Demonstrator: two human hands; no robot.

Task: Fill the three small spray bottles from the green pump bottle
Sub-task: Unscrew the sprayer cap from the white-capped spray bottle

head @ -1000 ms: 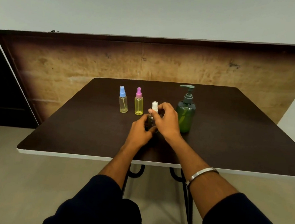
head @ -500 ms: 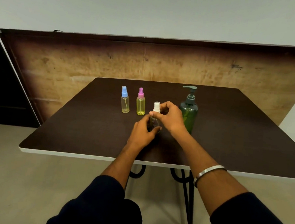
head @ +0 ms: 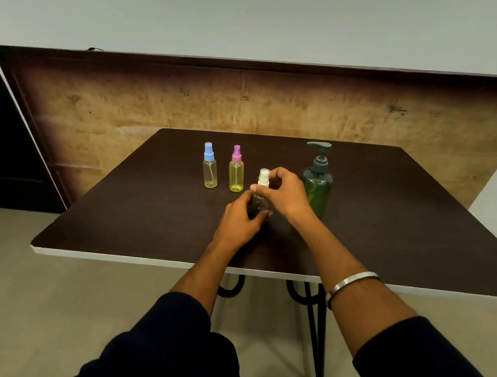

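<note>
A small clear spray bottle with a white cap (head: pixel 263 177) stands mid-table between my hands. My left hand (head: pixel 242 218) grips its body from the near side, hiding most of it. My right hand (head: pixel 284 192) pinches the white cap at the neck. Just right of that hand stands the green pump bottle (head: pixel 317 183), upright, pump nozzle pointing left. To the left stand two more spray bottles with yellowish liquid inside: one with a blue cap (head: pixel 210 167) and one with a pink cap (head: pixel 236 170).
The dark brown table (head: pixel 145 213) has a white front edge and black metal legs. A wooden board leans against the wall behind it. Grey floor lies below; a dark cabinet stands at the far left.
My hands and the white-capped bottle hold nearly the same spot; my right fingers have shifted slightly on the cap. The other bottles have not moved.
</note>
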